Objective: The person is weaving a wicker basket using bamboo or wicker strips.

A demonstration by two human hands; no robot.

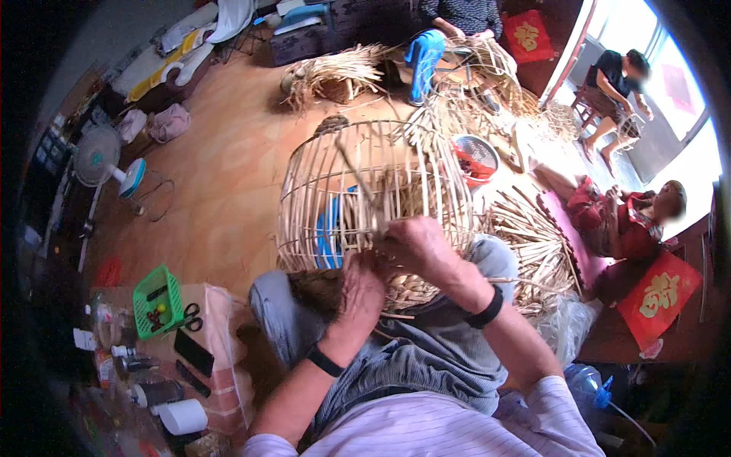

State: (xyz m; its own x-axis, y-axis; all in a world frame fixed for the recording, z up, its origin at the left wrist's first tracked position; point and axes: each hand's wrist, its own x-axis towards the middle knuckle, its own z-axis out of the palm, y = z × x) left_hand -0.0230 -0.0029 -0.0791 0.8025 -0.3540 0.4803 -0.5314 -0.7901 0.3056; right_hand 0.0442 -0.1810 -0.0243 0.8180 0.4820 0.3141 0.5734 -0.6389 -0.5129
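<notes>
Weaving: left hand (359, 293) and right hand (417, 247) pinch strips at basket (373, 190) base on lap; best kept taut.

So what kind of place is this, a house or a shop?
Probably a home used as a basket-weaving workshop. Both hands work on a half-woven basket frame on the lap, bundles of cane strips cover the floor, and another weaver's basket lies farther back.
</notes>
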